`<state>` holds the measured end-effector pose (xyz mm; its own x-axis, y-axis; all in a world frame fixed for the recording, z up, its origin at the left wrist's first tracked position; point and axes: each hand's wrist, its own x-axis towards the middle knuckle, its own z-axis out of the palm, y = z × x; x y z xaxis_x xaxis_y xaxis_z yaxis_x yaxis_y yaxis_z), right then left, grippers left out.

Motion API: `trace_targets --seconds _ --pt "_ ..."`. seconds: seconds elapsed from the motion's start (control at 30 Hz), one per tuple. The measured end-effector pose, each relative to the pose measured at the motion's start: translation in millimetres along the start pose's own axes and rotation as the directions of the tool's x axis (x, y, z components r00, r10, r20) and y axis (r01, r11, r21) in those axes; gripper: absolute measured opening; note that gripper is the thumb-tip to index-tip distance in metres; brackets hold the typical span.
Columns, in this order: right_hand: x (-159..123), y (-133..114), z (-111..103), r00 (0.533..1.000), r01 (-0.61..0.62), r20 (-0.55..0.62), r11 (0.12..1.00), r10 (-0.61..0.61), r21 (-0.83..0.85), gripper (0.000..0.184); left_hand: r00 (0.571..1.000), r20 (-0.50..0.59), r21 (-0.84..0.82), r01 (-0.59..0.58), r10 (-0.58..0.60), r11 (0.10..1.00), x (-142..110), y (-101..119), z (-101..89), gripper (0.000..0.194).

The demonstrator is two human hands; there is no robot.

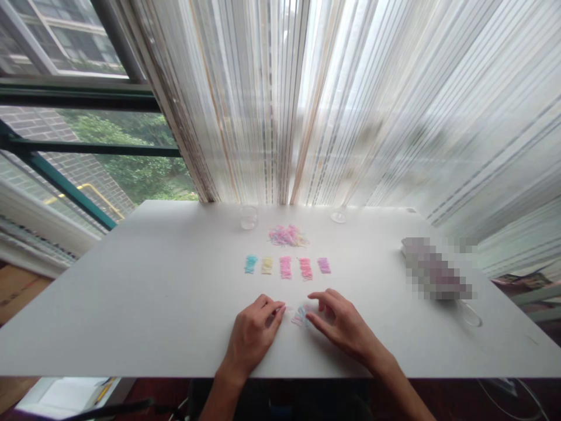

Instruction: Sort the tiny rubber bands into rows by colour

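Observation:
Near the front edge of the white table, my left hand (256,330) has its thumb and forefinger pinched together, with a thin pale pink strip (288,308) at the fingertips. My right hand (339,321) is beside a small loose pile of pastel strips (300,316), thumb and forefinger apart; its fingers cover part of the pile. Beyond the hands runs a row of sorted strips: a teal group (250,264), a yellow group (267,265), a pink group (285,267), a coral pink group (305,268) and a purple group (324,265).
Behind the row lies a larger mixed heap of strips (287,235). A clear jar (249,218) stands at the back left of it, and a clear round lid (338,217) at the back right. A pixelated object (433,269) with a loop lies on the right of the table (153,292).

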<state>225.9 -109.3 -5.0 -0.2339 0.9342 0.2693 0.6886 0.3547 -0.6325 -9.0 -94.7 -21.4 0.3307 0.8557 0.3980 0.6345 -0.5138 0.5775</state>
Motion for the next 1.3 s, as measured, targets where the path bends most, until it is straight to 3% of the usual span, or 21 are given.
trace_targets --seconds 0.1,0.23,0.47,0.67,0.77,0.93,1.13,1.3 --pt "-5 -2 5 0.996 0.072 0.058 0.996 -0.069 -0.056 0.025 0.999 -0.028 0.056 -0.021 0.023 0.998 -1 0 2.6 0.026" --pt "-3 -2 17 0.995 0.091 0.048 0.989 -0.086 -0.118 0.017 0.998 -0.032 0.1 -0.041 0.044 0.994 -2 0 1.7 0.024" --pt "-4 -2 22 0.989 0.149 0.014 0.987 -0.148 -0.06 0.023 0.997 0.07 0.109 -0.047 0.04 0.993 -8 -2 -7.0 0.017" --pt "-9 -1 19 0.987 0.154 -0.052 0.988 -0.152 0.023 0.027 0.985 0.174 0.092 -0.03 0.014 0.995 0 0 -12.4 0.033" --pt "-8 -1 20 0.986 0.156 -0.061 0.988 -0.155 0.009 0.028 0.981 0.194 0.112 -0.041 0.018 0.993 5 2 -11.5 0.031" --pt "-8 -1 22 0.987 0.145 -0.06 0.989 -0.147 -0.037 0.028 0.984 0.176 0.11 -0.057 0.037 0.992 4 2 -6.1 0.014" --pt "-10 -4 18 0.984 0.177 0.002 0.983 -0.178 0.043 0.028 0.986 0.128 0.049 -0.116 0.109 0.992 8 5 -1.7 0.029" --pt "-8 0 21 0.986 0.159 -0.069 0.985 -0.154 0.072 0.022 0.982 0.133 0.052 -0.144 0.136 0.988 9 4 3.3 0.018"
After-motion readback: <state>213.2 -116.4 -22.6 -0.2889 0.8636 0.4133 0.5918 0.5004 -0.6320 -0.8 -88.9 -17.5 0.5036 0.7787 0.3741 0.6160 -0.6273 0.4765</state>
